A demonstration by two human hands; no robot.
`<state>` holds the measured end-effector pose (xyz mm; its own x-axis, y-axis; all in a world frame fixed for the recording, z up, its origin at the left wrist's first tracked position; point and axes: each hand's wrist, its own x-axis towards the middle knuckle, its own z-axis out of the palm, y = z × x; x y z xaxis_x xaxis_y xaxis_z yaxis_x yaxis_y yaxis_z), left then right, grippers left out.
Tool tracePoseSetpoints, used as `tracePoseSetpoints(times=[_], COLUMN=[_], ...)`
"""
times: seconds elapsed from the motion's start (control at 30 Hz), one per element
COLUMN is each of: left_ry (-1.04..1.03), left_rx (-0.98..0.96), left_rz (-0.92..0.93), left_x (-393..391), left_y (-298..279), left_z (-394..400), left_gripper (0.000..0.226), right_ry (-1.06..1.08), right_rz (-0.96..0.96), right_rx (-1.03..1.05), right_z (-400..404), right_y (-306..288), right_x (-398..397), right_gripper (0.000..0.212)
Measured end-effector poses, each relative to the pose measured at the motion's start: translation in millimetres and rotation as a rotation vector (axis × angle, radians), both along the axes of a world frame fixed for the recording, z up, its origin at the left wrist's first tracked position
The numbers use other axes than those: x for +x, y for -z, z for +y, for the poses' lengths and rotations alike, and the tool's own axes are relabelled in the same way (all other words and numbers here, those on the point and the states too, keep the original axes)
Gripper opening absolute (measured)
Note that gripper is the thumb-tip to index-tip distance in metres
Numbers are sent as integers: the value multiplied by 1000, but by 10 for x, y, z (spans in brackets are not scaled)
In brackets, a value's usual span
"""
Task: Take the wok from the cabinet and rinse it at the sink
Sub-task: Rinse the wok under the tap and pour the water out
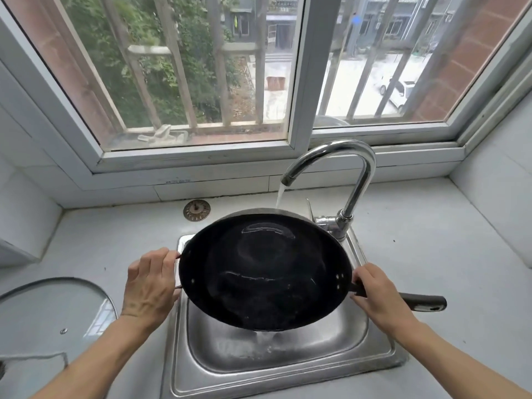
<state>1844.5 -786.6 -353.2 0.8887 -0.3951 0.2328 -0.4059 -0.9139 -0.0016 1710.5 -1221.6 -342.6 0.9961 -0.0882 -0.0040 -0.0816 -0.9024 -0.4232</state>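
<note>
A: Head view. Where's the wok?

B: Over the sink, tipped. Left hand curls round the small loop, right hand squeezes the long handle.

A: What could go wrong?

B: Tap water may be hitting the far rim. It could splash the counter. Wet hands might slip.

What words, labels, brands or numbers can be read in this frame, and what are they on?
None can be read.
A short dark printed line on the tile ledge below the window: too small and blurred to read.
The wok, faucet, sink and glass lid show no markings.
</note>
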Motion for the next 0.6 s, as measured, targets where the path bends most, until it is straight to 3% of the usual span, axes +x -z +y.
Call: tracePoseSetpoints(times=[0.23, 0.47, 0.6], left_ry=[3, 40, 74], left_rx=[32, 47, 60], left_rz=[-109, -162, -232], left_x=[215, 371, 469], left_y=[-7, -56, -90], left_z=[-150, -330, -463], left_gripper=[96, 99, 88], right_ry=[23, 51, 88], right_rz=[-86, -64, -45], right_rx=[42, 67, 85], right_z=[-73, -208, -294], right_y=[117, 243, 283], right_x=[97, 116, 88], right_gripper=[44, 46, 42])
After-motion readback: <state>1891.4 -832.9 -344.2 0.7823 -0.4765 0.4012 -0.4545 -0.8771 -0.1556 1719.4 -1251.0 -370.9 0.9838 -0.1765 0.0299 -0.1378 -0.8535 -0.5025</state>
